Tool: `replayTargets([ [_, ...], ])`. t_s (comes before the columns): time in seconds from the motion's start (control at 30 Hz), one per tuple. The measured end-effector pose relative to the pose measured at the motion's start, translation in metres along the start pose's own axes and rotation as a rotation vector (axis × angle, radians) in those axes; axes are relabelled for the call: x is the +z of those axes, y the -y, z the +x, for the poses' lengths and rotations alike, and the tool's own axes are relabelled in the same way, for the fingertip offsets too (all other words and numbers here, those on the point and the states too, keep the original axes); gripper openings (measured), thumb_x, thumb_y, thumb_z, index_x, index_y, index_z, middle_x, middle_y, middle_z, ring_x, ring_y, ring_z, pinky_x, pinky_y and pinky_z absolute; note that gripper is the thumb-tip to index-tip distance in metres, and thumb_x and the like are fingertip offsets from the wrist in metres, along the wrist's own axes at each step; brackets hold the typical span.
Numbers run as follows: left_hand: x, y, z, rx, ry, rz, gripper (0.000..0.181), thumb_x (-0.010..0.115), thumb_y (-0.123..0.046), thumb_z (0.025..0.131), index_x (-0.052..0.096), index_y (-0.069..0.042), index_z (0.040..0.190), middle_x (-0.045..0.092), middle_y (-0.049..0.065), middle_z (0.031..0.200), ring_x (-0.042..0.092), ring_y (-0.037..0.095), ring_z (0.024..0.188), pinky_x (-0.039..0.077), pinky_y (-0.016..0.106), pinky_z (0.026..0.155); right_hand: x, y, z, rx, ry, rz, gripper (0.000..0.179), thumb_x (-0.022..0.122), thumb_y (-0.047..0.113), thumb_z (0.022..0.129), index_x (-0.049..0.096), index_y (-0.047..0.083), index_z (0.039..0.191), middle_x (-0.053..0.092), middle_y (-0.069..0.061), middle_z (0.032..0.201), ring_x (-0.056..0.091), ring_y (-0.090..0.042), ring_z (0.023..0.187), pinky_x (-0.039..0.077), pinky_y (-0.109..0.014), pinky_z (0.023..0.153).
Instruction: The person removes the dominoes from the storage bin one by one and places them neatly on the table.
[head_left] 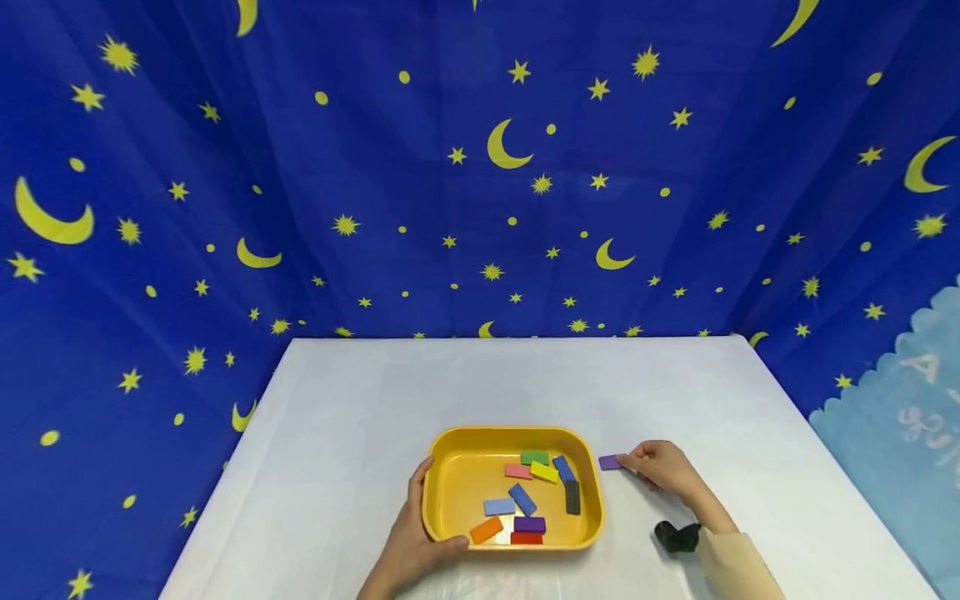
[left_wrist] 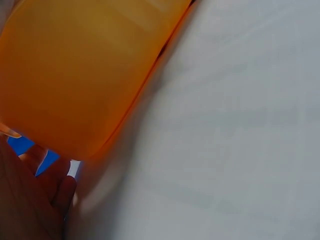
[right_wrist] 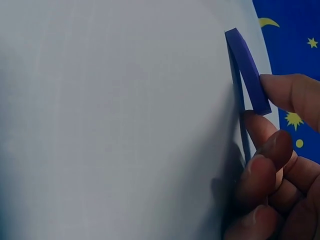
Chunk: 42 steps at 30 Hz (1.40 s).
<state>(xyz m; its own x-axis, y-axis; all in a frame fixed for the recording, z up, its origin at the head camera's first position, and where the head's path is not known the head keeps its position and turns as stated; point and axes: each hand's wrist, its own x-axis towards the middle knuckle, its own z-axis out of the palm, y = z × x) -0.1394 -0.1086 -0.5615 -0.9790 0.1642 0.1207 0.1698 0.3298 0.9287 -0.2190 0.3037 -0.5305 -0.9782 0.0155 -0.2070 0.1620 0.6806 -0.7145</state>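
Note:
My left hand (head_left: 416, 529) grips a yellow tray (head_left: 438, 492) at its left end, thumb at the near corner and fingers along the outer wall. In the left wrist view the tray's side (left_wrist: 75, 90) fills the upper left, fingers (left_wrist: 37, 190) below it. Just right of the tray, my right hand (head_left: 663, 467) pinches a flat purple block (head_left: 609, 462) by one end between thumb and finger. Seen in the right wrist view, the purple block (right_wrist: 248, 72) slants close over the white table, its far end beyond the fingertips.
Inside the tray lie several flat blocks, among them an orange block (head_left: 487, 530), a black block (head_left: 572, 497) and a green block (head_left: 535, 457). A black device (head_left: 677, 537) is at the right wrist. Blue star-patterned cloth (head_left: 480, 208) stands behind the white table (head_left: 360, 400).

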Motion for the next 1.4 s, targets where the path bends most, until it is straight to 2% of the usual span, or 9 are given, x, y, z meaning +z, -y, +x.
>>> replayTargets([
  [0.3, 0.0002, 0.0032, -0.001, 0.056, -0.004, 0.007, 0.115, 0.087, -0.032, 0.062, 0.015, -0.027, 0.15, 0.043, 0.015, 0.139, 0.051, 0.024, 0.11, 0.043, 0.036, 0.086, 0.0015, -0.0005, -0.0032, -0.032, 0.003, -0.068, 0.027, 0.07, 0.032, 0.085, 0.06, 0.009, 0.074, 0.046, 0.001, 0.05, 0.041, -0.011, 0.044, 0.034, -0.025, 0.044],
  [0.43, 0.0008, 0.0031, -0.0001, 0.042, -0.012, 0.001, 0.114, 0.087, -0.032, 0.061, 0.015, -0.029, 0.15, 0.043, 0.013, 0.138, 0.051, 0.023, 0.11, 0.043, 0.037, 0.086, 0.0015, 0.0007, -0.0022, -0.045, -0.004, -0.079, 0.028, 0.069, 0.033, 0.086, 0.059, 0.01, 0.075, 0.046, 0.001, 0.05, 0.04, -0.012, 0.044, 0.033, -0.026, 0.045],
  [0.57, 0.0017, 0.0041, 0.0001, 0.034, -0.006, -0.016, 0.113, 0.087, -0.029, 0.063, 0.015, -0.03, 0.15, 0.045, 0.014, 0.136, 0.053, 0.022, 0.106, 0.045, 0.035, 0.081, 0.0006, 0.0014, -0.0019, -0.035, 0.009, -0.098, 0.027, 0.068, 0.033, 0.086, 0.059, 0.011, 0.075, 0.047, 0.001, 0.051, 0.041, -0.012, 0.045, 0.034, -0.026, 0.046],
  [0.77, 0.001, 0.0036, 0.0006, 0.055, 0.005, -0.057, 0.112, 0.086, -0.025, 0.065, 0.014, -0.028, 0.15, 0.049, 0.014, 0.129, 0.056, 0.019, 0.098, 0.047, 0.032, 0.075, 0.0, 0.0014, -0.0013, -0.032, 0.034, -0.104, 0.026, 0.067, 0.033, 0.087, 0.059, 0.011, 0.076, 0.048, 0.001, 0.051, 0.04, -0.011, 0.044, 0.034, -0.026, 0.045],
  [1.03, 0.0011, 0.0036, 0.0002, 0.039, 0.011, -0.054, 0.112, 0.086, -0.025, 0.065, 0.013, -0.03, 0.15, 0.047, 0.015, 0.131, 0.055, 0.021, 0.1, 0.046, 0.033, 0.077, -0.0009, -0.0003, -0.0005, -0.06, 0.034, -0.103, 0.025, 0.067, 0.031, 0.087, 0.058, 0.011, 0.077, 0.048, 0.001, 0.053, 0.042, -0.011, 0.044, 0.035, -0.026, 0.044],
  [1.27, 0.0008, 0.005, 0.0001, 0.079, 0.011, -0.029, 0.112, 0.085, -0.027, 0.066, 0.013, -0.026, 0.151, 0.047, 0.016, 0.132, 0.055, 0.022, 0.101, 0.046, 0.034, 0.077, 0.0008, -0.0016, 0.001, -0.057, 0.037, -0.103, 0.024, 0.067, 0.03, 0.087, 0.058, 0.011, 0.077, 0.049, 0.001, 0.053, 0.041, -0.011, 0.044, 0.035, -0.025, 0.043],
  [1.4, -0.0001, 0.0041, -0.0007, 0.066, 0.001, -0.027, 0.112, 0.085, -0.027, 0.064, 0.014, -0.027, 0.151, 0.048, 0.015, 0.132, 0.055, 0.021, 0.102, 0.045, 0.034, 0.078, 0.0028, -0.0005, 0.0015, -0.047, 0.038, -0.108, 0.023, 0.066, 0.029, 0.088, 0.058, 0.01, 0.077, 0.049, 0.001, 0.054, 0.04, -0.011, 0.043, 0.033, -0.025, 0.043],
])
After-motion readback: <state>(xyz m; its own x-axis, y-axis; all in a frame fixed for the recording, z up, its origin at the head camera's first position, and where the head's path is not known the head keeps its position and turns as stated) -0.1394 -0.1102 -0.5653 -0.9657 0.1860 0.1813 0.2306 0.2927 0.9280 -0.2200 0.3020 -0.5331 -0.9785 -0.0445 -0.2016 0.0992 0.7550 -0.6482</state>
